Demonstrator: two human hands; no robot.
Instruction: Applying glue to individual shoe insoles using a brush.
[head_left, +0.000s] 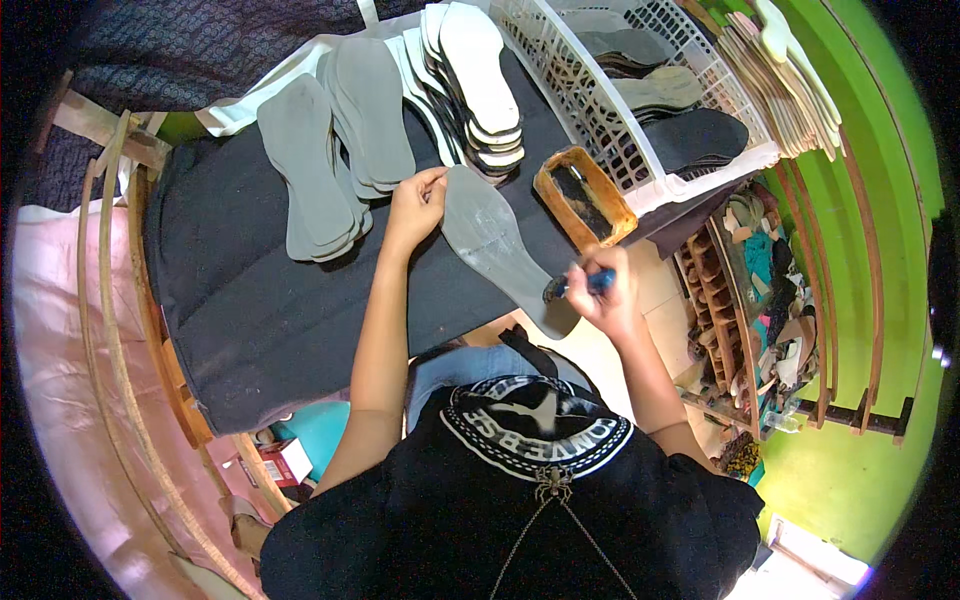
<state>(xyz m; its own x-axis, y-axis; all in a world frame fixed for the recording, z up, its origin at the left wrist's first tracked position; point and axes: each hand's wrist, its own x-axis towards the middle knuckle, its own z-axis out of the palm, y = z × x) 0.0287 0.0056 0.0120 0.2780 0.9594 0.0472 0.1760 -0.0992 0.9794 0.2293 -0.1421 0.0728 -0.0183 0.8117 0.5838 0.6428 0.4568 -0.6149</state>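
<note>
A single grey shoe insole (pixel 488 232) lies slanted across the front edge of the black-covered table, with wet-looking pale streaks over its upper part. My left hand (pixel 417 207) pinches its far wide end between thumb and fingers. In my right hand (pixel 607 290) is a brush with a blue handle (pixel 601 281). The dark brush head (pixel 555 289) is at the insole's near narrow end, slightly smeared by motion; whether the bristles press on it I cannot tell. Beyond my right hand stands a crusted yellow-brown rectangular container (pixel 622 213) with dark residue inside.
Grey insoles (pixel 300 165) lie in stacks at the far left, with a stack of white ones (pixel 475 65) beside them. A white plastic basket (pixel 650 170) holds more insoles at the far right. Wooden shelving (pixel 718 310) stands right, by the green wall (pixel 850 330).
</note>
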